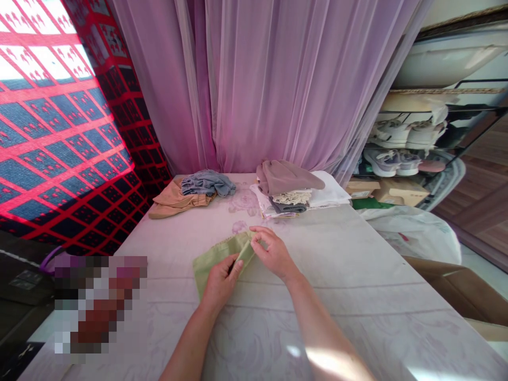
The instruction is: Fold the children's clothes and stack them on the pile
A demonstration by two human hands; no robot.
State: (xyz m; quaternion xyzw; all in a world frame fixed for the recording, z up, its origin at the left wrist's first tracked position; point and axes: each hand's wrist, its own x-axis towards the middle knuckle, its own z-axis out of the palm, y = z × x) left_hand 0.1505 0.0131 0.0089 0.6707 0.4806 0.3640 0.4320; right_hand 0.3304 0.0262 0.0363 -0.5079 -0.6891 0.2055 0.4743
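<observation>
Gripping green cloth (212, 258) at its near side with left hand (220, 280), pinching its far right corner with right hand (274, 255) — liable to crease if tugged unevenly.

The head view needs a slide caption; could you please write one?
Left hand and right hand hold a green cloth before a stack of clothes on a pale surface.

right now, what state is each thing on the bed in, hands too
green cloth, seemingly folded over at right
left hand, gripping the green cloth
right hand, pinching its far edge
tan garment, loosely folded
denim garment, crumpled
clothes stack, piled up
</observation>
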